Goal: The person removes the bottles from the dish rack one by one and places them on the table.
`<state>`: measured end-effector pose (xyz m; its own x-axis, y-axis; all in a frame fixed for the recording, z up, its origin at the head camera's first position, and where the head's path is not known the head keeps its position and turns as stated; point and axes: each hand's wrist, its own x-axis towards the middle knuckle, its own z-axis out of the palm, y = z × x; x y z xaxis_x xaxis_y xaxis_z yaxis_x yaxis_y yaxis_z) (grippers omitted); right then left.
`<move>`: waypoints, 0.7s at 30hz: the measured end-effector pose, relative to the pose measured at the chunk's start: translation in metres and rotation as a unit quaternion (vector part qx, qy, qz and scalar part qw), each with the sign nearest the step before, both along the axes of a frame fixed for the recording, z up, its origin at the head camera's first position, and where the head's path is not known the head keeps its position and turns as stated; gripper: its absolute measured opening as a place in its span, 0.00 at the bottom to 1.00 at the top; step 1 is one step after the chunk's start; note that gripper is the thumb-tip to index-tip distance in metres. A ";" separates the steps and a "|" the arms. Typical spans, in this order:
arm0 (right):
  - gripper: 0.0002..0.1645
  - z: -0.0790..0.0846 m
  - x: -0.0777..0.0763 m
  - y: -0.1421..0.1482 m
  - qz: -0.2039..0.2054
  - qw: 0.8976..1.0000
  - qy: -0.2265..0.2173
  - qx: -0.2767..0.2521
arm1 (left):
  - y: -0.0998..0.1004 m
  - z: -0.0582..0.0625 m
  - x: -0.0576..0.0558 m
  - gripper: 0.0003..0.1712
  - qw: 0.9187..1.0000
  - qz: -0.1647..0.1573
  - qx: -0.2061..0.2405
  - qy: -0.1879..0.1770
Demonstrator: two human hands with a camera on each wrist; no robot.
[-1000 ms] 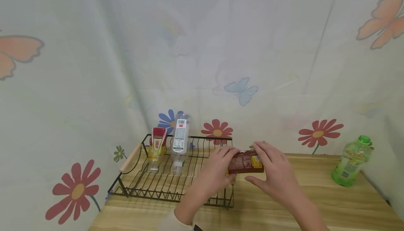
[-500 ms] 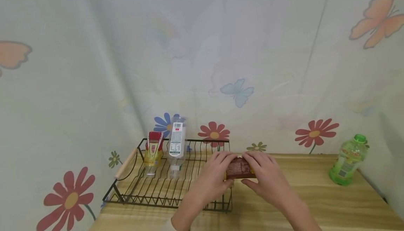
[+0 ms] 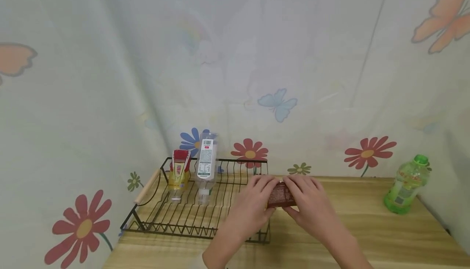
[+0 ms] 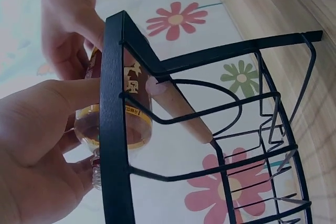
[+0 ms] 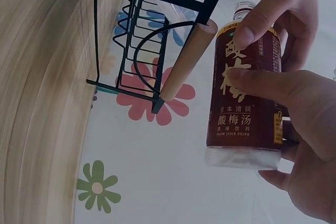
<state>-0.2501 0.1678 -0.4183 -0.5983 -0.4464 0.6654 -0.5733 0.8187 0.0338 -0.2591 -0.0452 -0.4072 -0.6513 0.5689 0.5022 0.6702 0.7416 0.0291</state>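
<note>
Both hands hold a plum juice bottle [image 3: 281, 195] with a dark maroon label, lying sideways above the table beside the rack's right end. My left hand [image 3: 253, 201] grips the neck end, thumb on the label. At the base end, the right hand [image 3: 310, 201] wraps fingers over the top with its thumb against the label. In the right wrist view the bottle [image 5: 244, 119] shows gold characters, a clear base and a bare threaded neck. The left wrist view has the rack's black frame [image 4: 115, 145] crossing in front of the bottle [image 4: 139, 90].
A black wire rack [image 3: 176, 234] with a wooden handle [image 3: 147, 186] stands left on the wooden table [image 3: 352, 228]. Leaning in it are a red-and-yellow labelled bottle [image 3: 180, 171] and a clear white-labelled bottle [image 3: 207, 161]. A green bottle [image 3: 406, 185] stands far right. A flowered curtain hangs behind.
My right hand has moved left along the bottle, closer to the left hand, and covers more of the label. The head view has shifted slightly. The other bottles stay in place.
</note>
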 end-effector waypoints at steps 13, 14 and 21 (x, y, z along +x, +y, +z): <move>0.49 0.002 -0.001 -0.001 0.004 1.000 -0.019 0.004 | 0.003 -0.003 -0.002 0.44 1.000 0.005 -0.016 0.015; 0.49 0.002 -0.002 0.000 0.007 1.000 -0.019 0.002 | 0.003 -0.004 -0.002 0.44 1.000 0.005 -0.013 0.013; 0.49 0.001 -0.004 0.000 0.010 0.999 -0.032 -0.006 | 0.004 -0.005 -0.002 0.45 1.000 0.007 0.001 0.002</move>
<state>-0.2536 0.1681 -0.4171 -0.6311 -0.4512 0.6310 -0.5907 0.8067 -0.0139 -0.2607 -0.0416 -0.4117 -0.6575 0.5585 0.5057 0.6599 0.7508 0.0288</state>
